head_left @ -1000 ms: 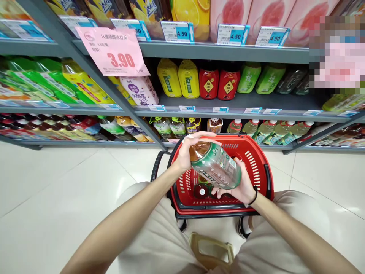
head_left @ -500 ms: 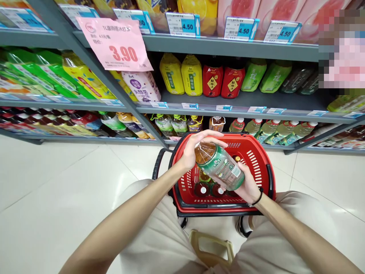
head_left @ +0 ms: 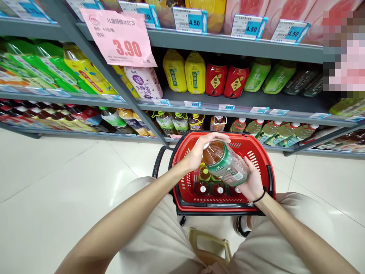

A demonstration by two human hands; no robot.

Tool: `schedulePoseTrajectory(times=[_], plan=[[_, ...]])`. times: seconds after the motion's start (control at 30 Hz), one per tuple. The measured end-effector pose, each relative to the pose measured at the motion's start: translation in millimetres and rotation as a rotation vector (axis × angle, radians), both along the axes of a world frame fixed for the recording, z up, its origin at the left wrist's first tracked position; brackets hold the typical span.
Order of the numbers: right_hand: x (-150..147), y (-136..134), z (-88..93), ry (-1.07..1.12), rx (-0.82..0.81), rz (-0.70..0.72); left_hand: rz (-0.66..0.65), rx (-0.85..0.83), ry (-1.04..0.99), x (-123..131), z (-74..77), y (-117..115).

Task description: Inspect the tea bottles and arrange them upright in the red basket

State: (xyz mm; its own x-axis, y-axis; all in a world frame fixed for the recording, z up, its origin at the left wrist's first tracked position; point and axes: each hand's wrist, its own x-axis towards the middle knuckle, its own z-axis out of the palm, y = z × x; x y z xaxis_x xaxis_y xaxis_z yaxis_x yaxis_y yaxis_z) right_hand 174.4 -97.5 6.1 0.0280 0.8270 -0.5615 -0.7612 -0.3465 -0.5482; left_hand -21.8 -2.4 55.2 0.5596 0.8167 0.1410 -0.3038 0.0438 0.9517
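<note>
Above the red shopping basket (head_left: 182,203), a large drink bottle (head_left: 226,163) with amber liquid and a green and clear label lies tilted between my hands. My left hand (head_left: 201,150) curls over its top end, fingers along the far side, hiding the cap in part. Its base rests against my right hand (head_left: 252,180), whose thumb is up and whose other fingers are hidden behind the bottle. Inside the basket, under the bottle, stand several capped bottles (head_left: 203,188), dark red ones in front and yellow-green ones (head_left: 204,173) behind.
Shelves (head_left: 196,42) of bottled drinks stand just beyond the basket, with a pink price sign (head_left: 121,38) hanging at left. The basket's black handle (head_left: 157,163) sticks out to the left. A beige stool (head_left: 209,243) is between my legs. Another person (head_left: 346,57), blurred, is at upper right.
Both hands have moved slightly right with the bottle, and its label has turned a little. More of the bottles in the basket now show beneath it.
</note>
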Motion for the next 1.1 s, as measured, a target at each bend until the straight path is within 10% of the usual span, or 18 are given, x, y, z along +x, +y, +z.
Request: schedulePoseTrajectory(times=[1.1], plan=[[33.5, 13.7, 7.4, -0.344, 0.271, -0.117, -0.090, -0.369, 0.301, -8.0, -4.9, 4.3]])
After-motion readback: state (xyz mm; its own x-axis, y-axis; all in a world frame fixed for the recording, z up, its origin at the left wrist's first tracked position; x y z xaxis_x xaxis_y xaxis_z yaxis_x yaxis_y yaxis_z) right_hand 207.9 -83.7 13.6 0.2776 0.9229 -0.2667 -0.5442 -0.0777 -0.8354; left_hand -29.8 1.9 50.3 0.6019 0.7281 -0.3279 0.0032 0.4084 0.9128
